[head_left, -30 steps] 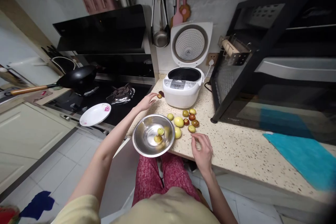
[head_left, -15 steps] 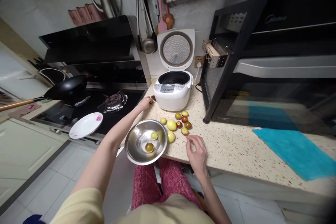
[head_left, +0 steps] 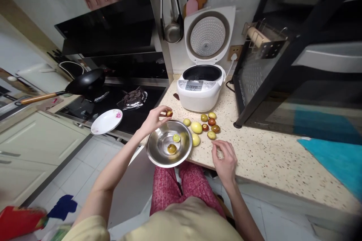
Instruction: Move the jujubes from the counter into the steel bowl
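The small reddish fruit (head_left: 169,113) sits pinched between your left hand's (head_left: 154,119) fingertips, just above the far rim of the steel bowl (head_left: 158,150), which holds two fruits. Your right hand (head_left: 224,158) rests loosely curled and empty on the counter (head_left: 263,158), near the cluster of loose fruits (head_left: 202,128) before the open rice cooker (head_left: 200,91).

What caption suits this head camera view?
Left hand holds a small fruit over a steel bowl; right hand rests nearby.

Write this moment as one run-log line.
left hand: holds small fruit over steel bowl | right hand: empty, on counter
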Motion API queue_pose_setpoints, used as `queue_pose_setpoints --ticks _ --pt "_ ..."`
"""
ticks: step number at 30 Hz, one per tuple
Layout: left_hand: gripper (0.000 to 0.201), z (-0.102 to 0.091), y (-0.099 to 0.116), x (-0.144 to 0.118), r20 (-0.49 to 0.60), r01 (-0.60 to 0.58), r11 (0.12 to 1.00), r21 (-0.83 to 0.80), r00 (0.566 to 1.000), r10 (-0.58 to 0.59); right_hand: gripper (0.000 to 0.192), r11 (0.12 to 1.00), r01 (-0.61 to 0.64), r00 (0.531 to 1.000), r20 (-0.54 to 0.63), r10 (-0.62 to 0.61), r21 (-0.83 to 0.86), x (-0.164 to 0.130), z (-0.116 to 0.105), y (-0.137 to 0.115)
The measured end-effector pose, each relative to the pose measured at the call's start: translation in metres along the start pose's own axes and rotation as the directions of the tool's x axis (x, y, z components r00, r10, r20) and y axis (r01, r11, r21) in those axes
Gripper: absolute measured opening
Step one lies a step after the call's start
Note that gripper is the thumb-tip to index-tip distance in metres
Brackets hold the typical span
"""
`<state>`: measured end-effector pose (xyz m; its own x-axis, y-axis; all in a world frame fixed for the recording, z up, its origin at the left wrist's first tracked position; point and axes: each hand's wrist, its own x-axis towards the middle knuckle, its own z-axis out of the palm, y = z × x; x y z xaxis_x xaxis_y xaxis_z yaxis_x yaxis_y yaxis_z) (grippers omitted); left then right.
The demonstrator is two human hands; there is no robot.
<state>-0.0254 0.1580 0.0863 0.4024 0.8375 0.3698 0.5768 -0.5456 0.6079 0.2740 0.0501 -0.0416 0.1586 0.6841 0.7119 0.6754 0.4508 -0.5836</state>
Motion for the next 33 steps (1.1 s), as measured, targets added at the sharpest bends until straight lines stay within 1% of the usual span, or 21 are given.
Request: queue_pose_setpoints --ticks 2,5,10,13,18,22,26,33 --pt "0.022 0.005 0.008 -0.016 0.028 -0.007 1.0 0.001 1.0 0.007 0.014 1.0 0.008 1.0 0.01 -0.008 -0.008 -0.001 0.001 0.0" --pt "0.02 0.013 0.011 -0.03 0.097 -0.01 0.997 0.081 0.995 0.002 0.014 1.0 0.019 1.0 0.016 -0.019 -0.019 -0.001 0.001 -0.001" --pt "0.015 0.024 0.007 -0.035 0.235 -0.029 0.989 0.142 0.972 -0.005 0.015 0.999 0.021 1.0 0.015 -0.02 -0.034 -0.001 0.001 -0.003" --pt "0.015 0.028 0.008 -0.035 0.278 -0.037 0.989 0.144 0.961 -0.004 0.015 0.999 0.018 1.0 0.013 -0.017 -0.035 -0.001 0.002 -0.003" --pt "0.013 0.032 0.007 -0.037 0.307 -0.041 0.985 0.17 0.951 -0.013 0.015 1.0 0.006 1.0 0.023 -0.005 -0.031 0.0 0.002 -0.004" --pt "0.013 0.036 0.001 -0.04 0.342 -0.052 0.976 0.213 0.94 -0.024 0.015 1.0 -0.001 1.0 0.029 0.002 -0.026 -0.001 0.002 -0.003" --pt "0.011 0.038 -0.002 -0.042 0.36 -0.053 0.974 0.222 0.932 -0.031 0.015 1.0 -0.011 0.999 0.037 0.011 -0.014 -0.002 0.003 -0.002" --pt "0.021 0.034 0.001 -0.043 0.368 -0.071 0.968 0.239 0.929 -0.023 0.016 1.0 -0.021 0.999 0.035 0.021 -0.009 -0.004 0.005 -0.002"
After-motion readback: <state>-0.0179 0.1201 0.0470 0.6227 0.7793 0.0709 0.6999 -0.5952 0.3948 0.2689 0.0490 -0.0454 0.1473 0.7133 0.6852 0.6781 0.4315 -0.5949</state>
